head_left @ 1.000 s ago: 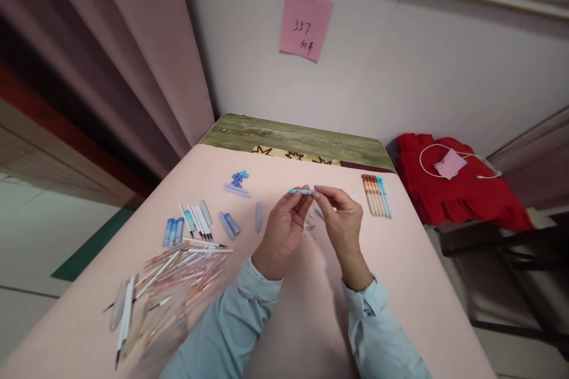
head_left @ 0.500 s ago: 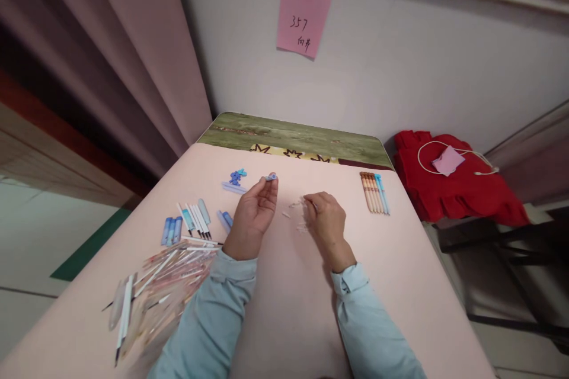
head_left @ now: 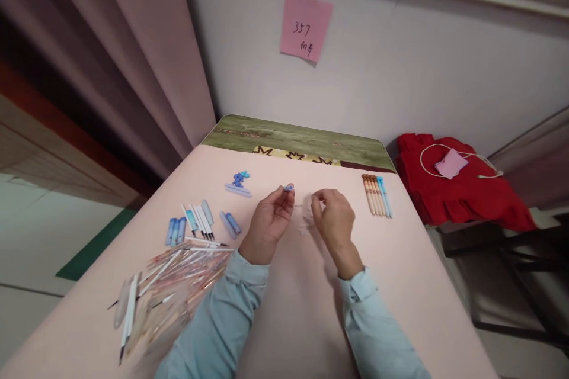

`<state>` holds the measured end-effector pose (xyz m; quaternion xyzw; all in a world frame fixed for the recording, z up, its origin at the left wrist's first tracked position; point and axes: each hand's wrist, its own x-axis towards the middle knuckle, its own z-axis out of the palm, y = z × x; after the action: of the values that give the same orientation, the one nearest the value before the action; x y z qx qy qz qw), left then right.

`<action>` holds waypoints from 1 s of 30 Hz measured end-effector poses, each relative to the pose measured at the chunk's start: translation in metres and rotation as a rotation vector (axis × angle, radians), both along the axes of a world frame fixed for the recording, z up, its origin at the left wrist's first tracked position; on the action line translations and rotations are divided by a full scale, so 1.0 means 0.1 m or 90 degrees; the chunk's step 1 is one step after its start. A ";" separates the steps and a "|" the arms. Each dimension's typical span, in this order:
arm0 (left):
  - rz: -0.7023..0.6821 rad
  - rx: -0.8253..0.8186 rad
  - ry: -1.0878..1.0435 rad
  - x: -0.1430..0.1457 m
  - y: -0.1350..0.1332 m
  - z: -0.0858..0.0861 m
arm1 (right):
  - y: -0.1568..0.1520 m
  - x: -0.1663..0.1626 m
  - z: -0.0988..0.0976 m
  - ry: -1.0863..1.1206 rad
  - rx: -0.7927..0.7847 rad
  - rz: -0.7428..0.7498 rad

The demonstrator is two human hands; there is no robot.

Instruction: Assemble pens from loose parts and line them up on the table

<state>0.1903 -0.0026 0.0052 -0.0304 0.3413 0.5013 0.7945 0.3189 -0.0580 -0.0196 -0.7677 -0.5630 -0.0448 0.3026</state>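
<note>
The left hand (head_left: 269,219) grips a small blue pen part (head_left: 288,188) between thumb and fingers, holding it above the middle of the desk (head_left: 413,284) with its round end showing. Just to the right, the right hand (head_left: 333,216) has its fingers curled in toward the thumb; whether it pinches anything is impossible to tell. Small pale bits (head_left: 304,228) lie on the desk between the two hands. To the far right, a row of pens (head_left: 377,195) lies side by side, brown-topped ones left of blue ones. On the left side are small blue toppers (head_left: 240,179) at the far end, then two blue barrels (head_left: 231,225), white refills (head_left: 204,226) with dark tips, blue sleeves (head_left: 175,231), and, nearest, a loose heap of slim parts (head_left: 191,272).
</note>
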 end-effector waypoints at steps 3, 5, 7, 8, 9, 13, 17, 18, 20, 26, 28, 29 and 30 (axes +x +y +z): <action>-0.028 0.007 0.007 0.03 -0.02 -0.03 | -0.14 0.00 0.33 0.141 0.050 0.040; -0.047 0.015 0.010 0.05 -0.05 -0.04 | -0.20 -0.01 0.48 0.193 0.032 0.077; -0.062 0.019 0.011 0.08 -0.07 -0.05 | -0.23 -0.03 0.55 0.202 -0.006 0.095; -0.068 0.022 0.010 0.09 -0.08 -0.05 | -0.23 -0.03 0.56 0.196 -0.026 0.097; -0.071 0.025 0.009 0.11 -0.09 -0.05 | -0.23 -0.03 0.56 0.187 -0.045 0.095; -0.082 0.041 0.009 0.13 -0.11 -0.06 | -0.21 -0.02 0.55 0.161 -0.099 0.086; -0.091 0.065 0.024 0.15 -0.14 -0.09 | -0.23 -0.01 0.56 0.135 -0.142 0.070; -0.090 0.076 0.027 0.15 -0.15 -0.10 | -0.23 0.00 0.56 0.130 -0.150 0.065; -0.087 0.099 0.035 0.16 -0.17 -0.12 | -0.24 0.01 0.57 0.122 -0.159 0.057; -0.096 0.108 0.034 0.19 -0.21 -0.13 | -0.24 0.02 0.55 0.111 -0.150 0.046; -0.103 0.093 0.025 0.21 -0.23 -0.13 | -0.24 0.02 0.54 0.110 -0.138 0.045; -0.105 0.086 0.020 0.22 -0.23 -0.13 | -0.23 0.01 0.53 0.110 -0.131 0.043; -0.105 0.078 0.014 0.22 -0.23 -0.13 | -0.22 0.02 0.52 0.111 -0.123 0.039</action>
<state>0.2125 -0.0257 -0.0077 0.0518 0.3203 0.4542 0.8297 0.3205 -0.0805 0.0327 -0.7765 -0.5596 0.0860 0.2767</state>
